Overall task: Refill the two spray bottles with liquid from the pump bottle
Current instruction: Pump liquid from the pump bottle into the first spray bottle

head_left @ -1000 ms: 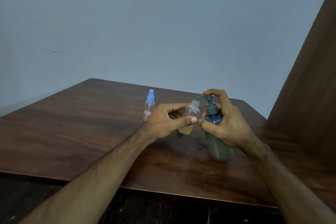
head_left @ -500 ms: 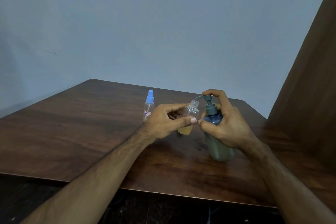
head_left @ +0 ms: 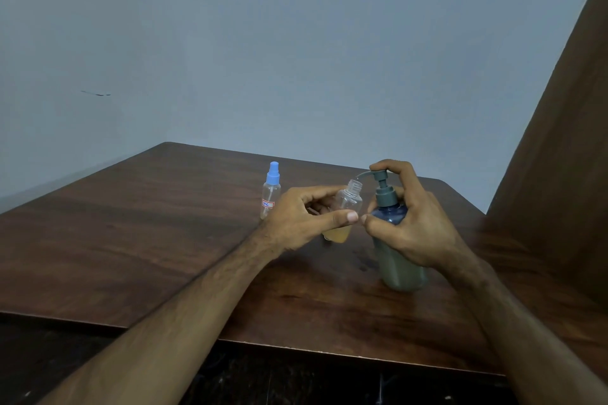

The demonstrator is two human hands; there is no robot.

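Observation:
My left hand [head_left: 301,219] grips an uncapped clear spray bottle [head_left: 349,200], tilted, with yellowish liquid at its bottom. Its open neck sits just under the spout of the blue pump bottle [head_left: 399,268], which stands on the table. My right hand [head_left: 411,223] wraps the pump bottle's shoulder, with the index finger lying on the pump head. A second clear spray bottle [head_left: 270,192] with a light blue spray cap stands upright behind my left hand, untouched. The removed spray cap is not visible.
The dark wooden table [head_left: 131,240] runs to a front edge near me and a back edge at the grey wall. A brown wooden panel [head_left: 559,158] rises at the right, close to the pump bottle.
The pump head has risen slightly under my right index finger. Both hands and bottles stay in nearly the same place.

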